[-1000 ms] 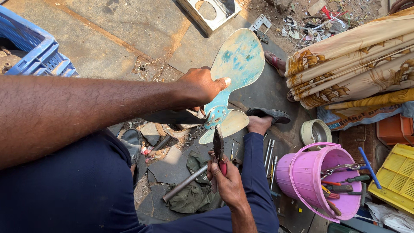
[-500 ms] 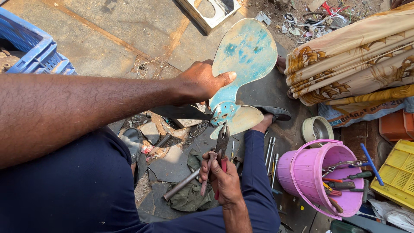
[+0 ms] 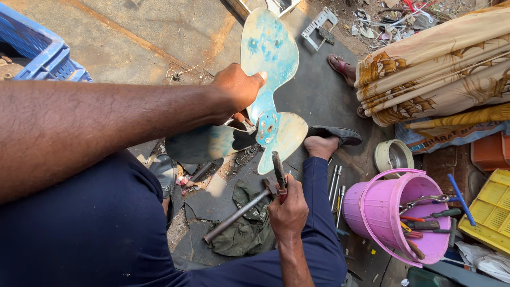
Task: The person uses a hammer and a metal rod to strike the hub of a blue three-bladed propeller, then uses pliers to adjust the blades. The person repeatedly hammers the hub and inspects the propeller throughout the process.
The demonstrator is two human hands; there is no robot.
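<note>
The left hand [image 3: 239, 90] is closed around the fan blade assembly [image 3: 265, 90], thumb laid along the pale blue upper blade and fingers wrapped behind it, just above the hub [image 3: 267, 127]. The assembly is held tilted above the ground, one blade pointing up and away, a cream blade angled down to the right, a third dark blade extending left beneath the forearm. The right hand [image 3: 288, 210] is clenched around the handles of a pair of pliers [image 3: 279, 172], whose tip points up toward the hub and stops just below the cream blade; whether the jaws are apart cannot be told. Beside that hand a hammer [image 3: 236, 215] lies across a green rag [image 3: 241, 228] on the floor. To the right stands a pink bucket [image 3: 372, 207] holding screwdrivers and other tools. A yellow crate [image 3: 491, 210] sits further right, a blue crate [image 3: 40, 53] at upper left. Another person's patterned cloth garment [image 3: 430, 69] and sandalled foot [image 3: 342, 66] are at upper right.
</note>
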